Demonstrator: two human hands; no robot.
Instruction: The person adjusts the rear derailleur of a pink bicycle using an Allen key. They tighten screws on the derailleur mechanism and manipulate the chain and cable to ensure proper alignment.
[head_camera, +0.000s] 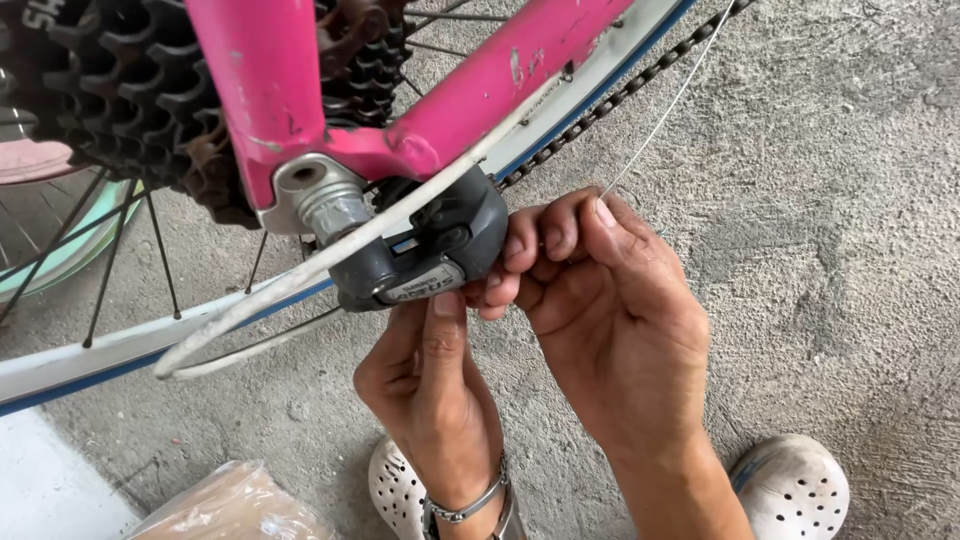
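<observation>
A pink bicycle frame fills the top of the head view, with a dark rusty sprocket cluster behind it. A dark grey rear derailleur hangs under the frame's axle end. My left hand comes up from below and its thumb presses on the derailleur's lower face. My right hand sits just right of the derailleur, fingers curled against it, pinching a thin bare steel cable that runs up to the top right. A white cable housing curves across the derailleur.
The white wheel rim with dark spokes crosses the left side. A rusty chain runs up to the right. Two white perforated clogs and a brown plastic-wrapped bundle lie on the rough concrete floor.
</observation>
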